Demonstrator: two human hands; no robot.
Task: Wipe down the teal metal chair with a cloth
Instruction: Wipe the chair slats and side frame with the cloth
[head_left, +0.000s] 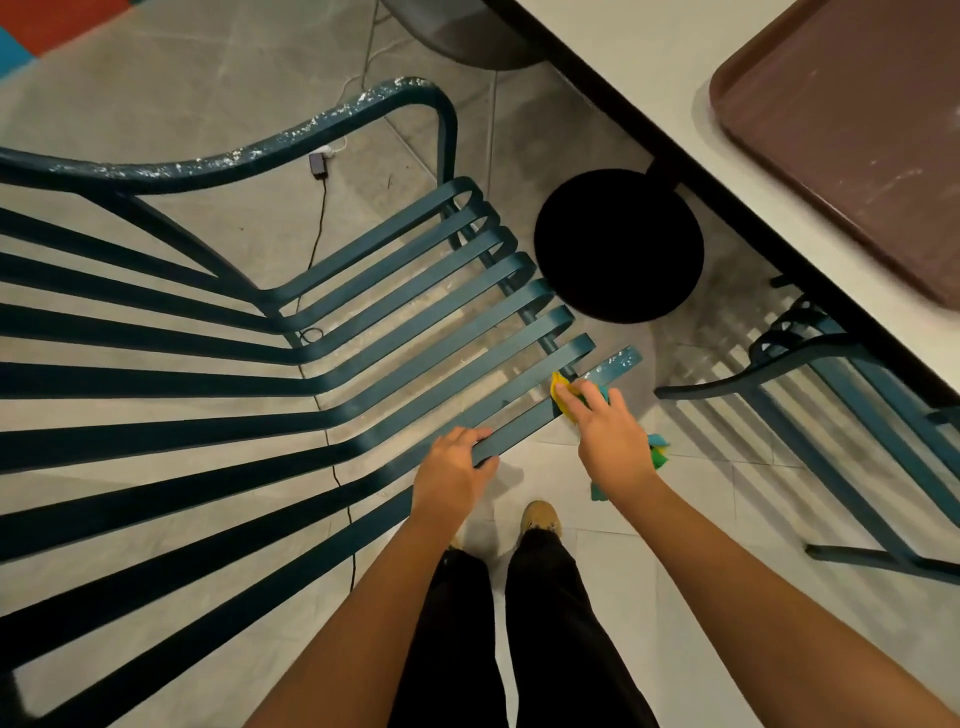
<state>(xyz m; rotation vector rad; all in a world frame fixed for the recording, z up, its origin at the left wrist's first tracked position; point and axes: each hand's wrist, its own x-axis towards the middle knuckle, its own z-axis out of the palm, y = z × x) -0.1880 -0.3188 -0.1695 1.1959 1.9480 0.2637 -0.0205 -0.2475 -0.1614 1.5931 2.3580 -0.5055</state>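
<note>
Teal metal slats of the chair (395, 312) are filling the left and centre of the view, running from the backrest at the left down to the curled front ends of the seat near the centre. White flecks are showing on the curved top rail and on the end of the nearest slat. The nearest slat is being gripped by the left hand (452, 475): fingers are curled over its upper face and the thumb is pressed against its lower edge, so the hand is closed around the bar. The cloth (563, 395), yellow with blue and green parts, is being pressed onto the same slat further toward its front end by the right hand (610, 436). That hand's fingers are spread flat on top of the cloth, and a bunched part of the cloth is hanging out below the palm at the right. The two hands are near each other on the one slat but are not touching.

A white table (649, 67) is crossing the upper right, with a brown tray (852, 130) lying on it. A round black base (618, 244) is standing on the grey tiled floor just beyond the seat front. A second teal chair (831, 384) is tucked partly under the table at the right. Dark trousers and one tan shoe (540, 517) are visible below the hands.
</note>
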